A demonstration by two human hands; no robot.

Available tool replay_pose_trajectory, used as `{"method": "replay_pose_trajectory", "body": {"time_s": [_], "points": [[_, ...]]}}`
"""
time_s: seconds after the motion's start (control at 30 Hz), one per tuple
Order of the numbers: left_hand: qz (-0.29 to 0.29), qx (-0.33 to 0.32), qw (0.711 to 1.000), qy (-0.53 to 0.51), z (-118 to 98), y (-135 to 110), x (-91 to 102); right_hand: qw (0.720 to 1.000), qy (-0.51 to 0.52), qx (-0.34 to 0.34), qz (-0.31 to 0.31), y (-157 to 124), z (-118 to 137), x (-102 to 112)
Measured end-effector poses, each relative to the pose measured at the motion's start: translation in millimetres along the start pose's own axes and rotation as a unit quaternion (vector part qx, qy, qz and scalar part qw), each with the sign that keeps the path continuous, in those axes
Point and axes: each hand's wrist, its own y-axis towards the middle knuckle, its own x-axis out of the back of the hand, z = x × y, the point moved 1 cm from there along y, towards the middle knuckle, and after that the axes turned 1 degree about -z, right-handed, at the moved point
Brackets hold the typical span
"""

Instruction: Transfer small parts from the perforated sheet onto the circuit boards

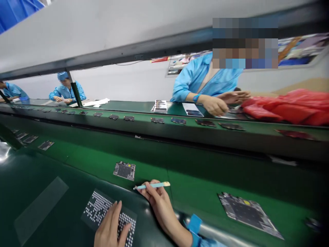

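My left hand point(111, 226) lies at the bottom of the view, with its fingertips resting on a dark sheet dotted with rows of small white pads point(102, 209). The lower part of that sheet is hidden by my hand. My right hand point(156, 202) pinches a slim pale blue tool with a beige end point(153, 185). A circuit board point(124, 171) lies on the green conveyor belt point(144, 168) just above the tool, not touching it. A larger circuit board point(248, 214) lies further right on the belt.
Across the line, a co-worker's hands point(218, 103) work beside a red plastic bag point(285, 108). Several boards sit in a row along a second green belt point(156, 120). More blue-smocked workers point(67, 87) sit at the far left. A grey overhead panel point(77, 41) spans the top.
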Motion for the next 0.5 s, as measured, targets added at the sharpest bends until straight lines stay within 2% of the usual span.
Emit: {"method": "replay_pose_trajectory", "body": {"time_s": [0.13, 0.3, 0.4, 0.5], "points": [[0.030, -0.020, 0.998, 0.042, 5.9, 43.9, -10.8, 0.998, -0.043, 0.041, -0.021, 41.0, 1.6, -8.2], [0.088, -0.044, 0.993, 0.064, 13.7, 109.7, -42.5, 0.995, -0.081, 0.059, -0.026, 95.9, -12.1, -28.1], [0.115, -0.061, 0.990, 0.055, 15.5, 124.1, -54.9, 0.992, -0.101, 0.063, -0.040, 110.0, -18.8, -26.7], [0.138, -0.067, 0.987, 0.050, 13.7, 122.5, -58.2, 0.990, -0.118, 0.069, -0.043, 111.1, -21.1, -17.2]]}}
